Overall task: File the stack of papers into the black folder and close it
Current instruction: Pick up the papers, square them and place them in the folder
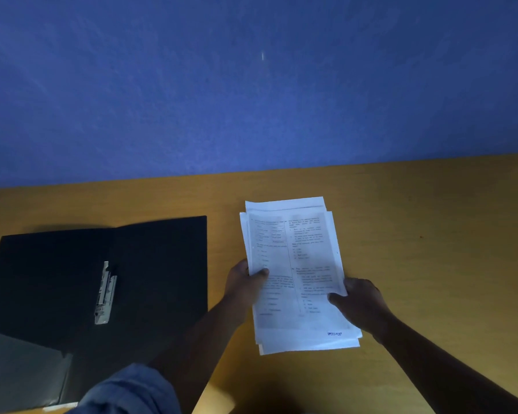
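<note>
I see both hands, left [245, 283] and right [361, 303], fingers clamped on the papers [296, 273], seemingly resting on the worktop [431, 234], right of the open folder [102, 282].

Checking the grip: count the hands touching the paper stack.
2. The left hand grips the paper stack at its left edge; the right hand grips its right edge.
</note>
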### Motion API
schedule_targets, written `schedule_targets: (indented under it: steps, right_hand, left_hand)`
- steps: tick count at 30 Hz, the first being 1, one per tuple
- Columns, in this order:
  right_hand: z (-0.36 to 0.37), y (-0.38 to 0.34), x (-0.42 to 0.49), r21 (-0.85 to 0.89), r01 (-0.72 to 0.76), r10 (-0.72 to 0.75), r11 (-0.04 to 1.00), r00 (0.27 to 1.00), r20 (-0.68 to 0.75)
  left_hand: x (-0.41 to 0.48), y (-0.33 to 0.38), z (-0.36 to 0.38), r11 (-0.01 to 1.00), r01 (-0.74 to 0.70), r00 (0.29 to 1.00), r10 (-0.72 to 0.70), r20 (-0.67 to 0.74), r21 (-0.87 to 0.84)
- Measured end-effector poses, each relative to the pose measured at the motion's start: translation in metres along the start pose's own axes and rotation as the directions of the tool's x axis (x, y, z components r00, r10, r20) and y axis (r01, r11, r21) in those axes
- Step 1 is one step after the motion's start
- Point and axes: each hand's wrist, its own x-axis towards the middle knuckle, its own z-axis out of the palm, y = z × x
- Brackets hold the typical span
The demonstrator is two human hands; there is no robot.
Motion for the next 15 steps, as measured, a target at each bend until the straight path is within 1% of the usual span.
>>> schedule_targets:
  steps: [2, 4, 5, 6, 7, 9, 10, 11, 12, 15]
  right_hand:
    - [-0.001, 0.006, 0.0, 0.03, -0.015, 0.016, 0.999, 0.999, -0.04]
    - [-0.005, 0.013, 0.002, 0.108, -0.056, 0.066, 0.993, 0.994, -0.089]
    - [-0.007, 0.015, 0.003, 0.164, -0.065, 0.081, 0.984, 0.992, -0.093]
    - [-0.01, 0.016, 0.003, 0.26, -0.07, 0.092, 0.963, 0.993, -0.073]
    - [-0.012, 0.014, 0.003, 0.387, -0.072, 0.089, 0.919, 0.996, -0.026]
    - [-0.015, 0.003, -0.002, 0.644, -0.099, 0.018, 0.758, 0.991, 0.132]
    - [-0.014, -0.004, -0.007, 0.721, -0.127, -0.025, 0.681, 0.98, 0.196]
    - [-0.012, -0.011, -0.011, 0.759, -0.142, -0.063, 0.635, 0.97, 0.234]
    - [-0.008, -0.017, -0.013, 0.773, -0.143, -0.092, 0.618, 0.964, 0.251]
    - [0.01, -0.039, -0.018, 0.762, -0.076, -0.158, 0.643, 0.961, 0.228]
  left_hand:
    - [-0.006, 0.0, -0.002, 0.999, -0.045, 0.999, 0.045, 0.013, -0.027]
    - [-0.014, 0.003, -0.006, 0.995, -0.05, 0.998, 0.052, 0.025, -0.081]
    - [-0.018, 0.004, -0.009, 0.993, -0.047, 0.998, 0.051, 0.038, -0.107]
    - [-0.023, 0.004, -0.012, 0.99, -0.041, 0.997, 0.049, 0.058, -0.134]
    - [-0.028, 0.004, -0.016, 0.986, -0.031, 0.995, 0.045, 0.084, -0.162]
    - [-0.038, 0.003, -0.026, 0.978, 0.003, 0.99, 0.026, 0.137, -0.209]
    - [-0.044, 0.001, -0.031, 0.974, 0.018, 0.987, 0.019, 0.158, -0.227]
    - [-0.049, 0.0, -0.037, 0.97, 0.029, 0.985, 0.014, 0.174, -0.243]
    - [-0.053, -0.001, -0.043, 0.965, 0.035, 0.983, 0.014, 0.185, -0.26]
    - [-0.059, -0.003, -0.065, 0.95, 0.01, 0.983, 0.048, 0.177, -0.312]
